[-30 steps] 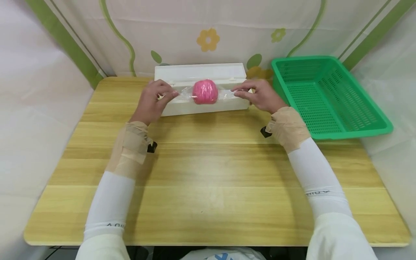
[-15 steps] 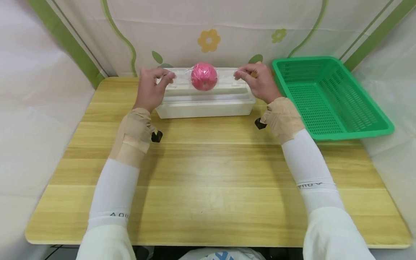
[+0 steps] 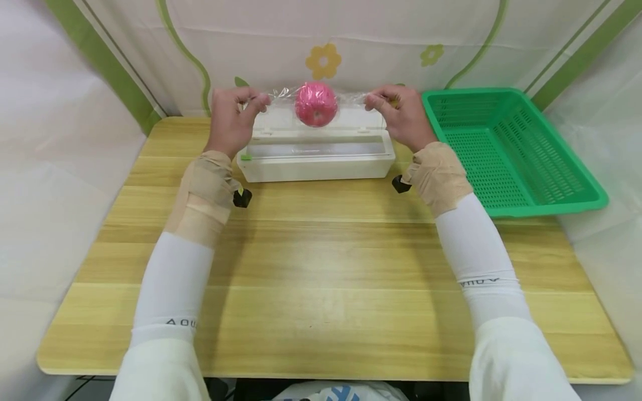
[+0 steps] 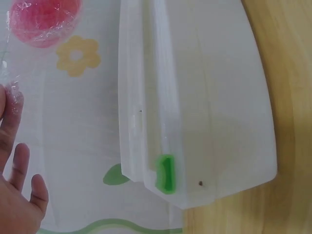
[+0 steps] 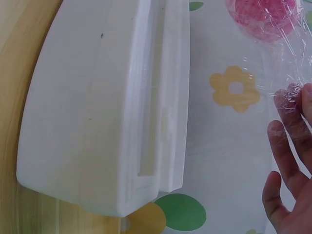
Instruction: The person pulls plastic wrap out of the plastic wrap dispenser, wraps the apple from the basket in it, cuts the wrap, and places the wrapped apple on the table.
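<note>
A round pink apple [image 3: 316, 104] hangs wrapped in clear plastic wrap [image 3: 283, 94], with twisted ends stretched out to both sides. My left hand [image 3: 233, 118] pinches the left end between thumb and forefinger. At the other end, my right hand [image 3: 404, 116] pinches the wrap the same way; in the right wrist view its other fingers [image 5: 282, 146] are spread. Below the apple stands a white plastic wrap dispenser [image 3: 317, 169] with its lid raised at the back. A green slider [image 4: 166, 174] sits at the dispenser's left end.
A green plastic basket [image 3: 514, 209] stands at the right, close to my right wrist. The wooden table [image 3: 321, 289] spreads in front of the dispenser. A white cloth [image 3: 371, 33] printed with flowers hangs behind.
Both hands have raised the wrapped apple up and away from in front of the dispenser to above its lid. The dispenser's trough and green slider have come into sight.
</note>
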Demonstrator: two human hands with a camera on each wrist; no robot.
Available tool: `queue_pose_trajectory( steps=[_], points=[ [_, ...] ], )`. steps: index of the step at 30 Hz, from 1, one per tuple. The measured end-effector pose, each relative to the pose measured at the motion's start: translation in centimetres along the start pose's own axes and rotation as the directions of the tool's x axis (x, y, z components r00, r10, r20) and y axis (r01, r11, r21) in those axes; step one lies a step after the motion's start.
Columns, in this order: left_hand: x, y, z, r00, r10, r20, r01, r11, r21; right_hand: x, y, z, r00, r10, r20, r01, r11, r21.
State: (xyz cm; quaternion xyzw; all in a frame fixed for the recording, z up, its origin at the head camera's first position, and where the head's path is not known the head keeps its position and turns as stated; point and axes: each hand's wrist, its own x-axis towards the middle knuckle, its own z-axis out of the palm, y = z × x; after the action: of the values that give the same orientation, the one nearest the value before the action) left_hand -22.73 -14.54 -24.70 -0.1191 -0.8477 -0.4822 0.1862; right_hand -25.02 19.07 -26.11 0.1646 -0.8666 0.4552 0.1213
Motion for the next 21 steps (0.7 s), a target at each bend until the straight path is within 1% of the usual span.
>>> queue_pose_trajectory(
  steps=[4,6,10,14,18,21],
  points=[
    [0.3,0.5,-0.1,0.999,-0.051,-0.003,0.051,0.999,0.005,0.3,-0.3,-0.1,1.0,-0.003,-0.023,0.003,1.0,0.013],
    [0.5,0.7,-0.2,0.998,-0.059,-0.007,0.059,0.998,0.02,0.3,-0.5,-0.2,0.999,-0.002,-0.035,0.003,1.0,0.015],
    [0.8,1.1,-0.3,0.998,-0.062,-0.013,0.062,0.998,0.018,0.5,-0.8,-0.6,0.999,0.009,-0.045,-0.009,1.0,0.003],
    [1.1,1.4,-0.5,0.997,-0.078,-0.02,0.078,0.997,-0.015,0.7,-1.2,-0.8,0.999,0.017,-0.044,-0.017,1.0,-0.005],
    [1.4,1.6,-0.7,0.996,-0.085,-0.026,0.084,0.996,-0.02,0.9,-1.5,-1.1,0.999,0.026,-0.047,-0.025,1.0,0.017],
    [1.6,1.8,-0.8,0.997,-0.078,-0.022,0.078,0.997,-0.021,1.1,-1.9,-1.3,0.998,0.04,-0.05,-0.037,0.998,0.048]
  ],
)
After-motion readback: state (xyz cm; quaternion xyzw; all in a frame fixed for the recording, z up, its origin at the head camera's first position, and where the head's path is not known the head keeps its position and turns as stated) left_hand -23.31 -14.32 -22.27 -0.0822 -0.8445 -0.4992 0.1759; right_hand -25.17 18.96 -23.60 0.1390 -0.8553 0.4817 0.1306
